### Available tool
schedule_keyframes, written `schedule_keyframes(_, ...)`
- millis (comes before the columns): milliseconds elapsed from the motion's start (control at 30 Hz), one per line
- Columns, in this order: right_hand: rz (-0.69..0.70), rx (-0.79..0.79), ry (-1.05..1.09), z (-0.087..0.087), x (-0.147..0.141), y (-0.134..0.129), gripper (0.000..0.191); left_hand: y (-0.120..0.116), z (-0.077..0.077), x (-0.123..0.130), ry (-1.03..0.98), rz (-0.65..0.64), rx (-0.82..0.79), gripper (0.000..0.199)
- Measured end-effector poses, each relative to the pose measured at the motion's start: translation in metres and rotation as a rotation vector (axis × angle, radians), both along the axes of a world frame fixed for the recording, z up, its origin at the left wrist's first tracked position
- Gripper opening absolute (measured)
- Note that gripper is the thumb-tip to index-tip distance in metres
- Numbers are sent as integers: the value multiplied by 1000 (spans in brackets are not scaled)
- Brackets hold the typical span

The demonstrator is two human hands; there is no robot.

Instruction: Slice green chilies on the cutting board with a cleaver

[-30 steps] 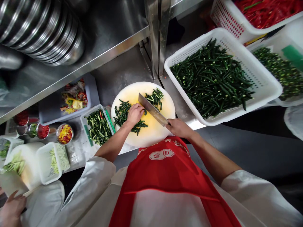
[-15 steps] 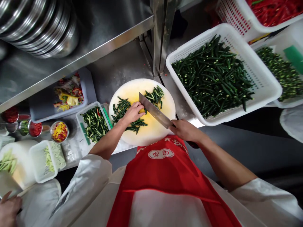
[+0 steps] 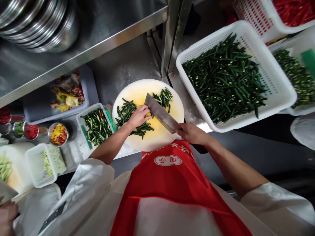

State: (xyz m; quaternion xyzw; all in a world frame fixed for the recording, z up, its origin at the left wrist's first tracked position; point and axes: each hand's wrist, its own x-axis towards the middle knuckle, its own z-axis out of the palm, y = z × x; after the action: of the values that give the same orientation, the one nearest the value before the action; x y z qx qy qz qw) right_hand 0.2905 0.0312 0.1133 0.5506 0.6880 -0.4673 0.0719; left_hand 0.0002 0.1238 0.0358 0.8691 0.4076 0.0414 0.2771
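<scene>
A round white cutting board (image 3: 137, 86), stained yellow in the middle, lies on the steel counter. Across it slants a broad cleaver (image 3: 163, 115), its handle wrapped in my right hand (image 3: 194, 133). My left hand (image 3: 139, 116) is closed, fingers curled down against the blade's left side. A dark green chili (image 3: 152, 114) shows at its fingertips; the rest is hidden under the hand. Slit green chilies (image 3: 126, 110) lie left of and below that hand, and a second heap of cut chilies (image 3: 163, 97) sits beyond the blade.
At right stands a white perforated basket (image 3: 211, 127) of whole green chilies, with a basket of red chilies (image 3: 294, 13) behind. A plastic tub (image 3: 81, 131) of cut chilies adjoins the board's left. A steel shelf (image 3: 108, 44) overhangs. Another person's hand (image 3: 8, 213) is at lower left.
The camera view has shifted slightly. The cleaver's blade has tilted a little and still rests against my left fingers. Both hands keep nearly the same places.
</scene>
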Motion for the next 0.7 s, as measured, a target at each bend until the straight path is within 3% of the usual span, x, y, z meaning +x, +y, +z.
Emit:
schedule_keyframes(233,-95,1,41,-25,-48,32,26,1,-3,0,21,-4,17,21)
schedule_keyframes(367,-131,13,65,-24,-55,41,27,2,9,-1,-21,28,3,19)
schedule_keyframes(533,-67,152,-34,-12,-35,13,30,2,28,-22,-118,291,56,20)
schedule_keyframes(600,-23,156,-72,-12,-29,-2,30,1,28,-31,-50,287,27,19)
schedule_keyframes(700,14,116,-61,-17,-25,-16,30,-3,22,-34,61,169,-46,15)
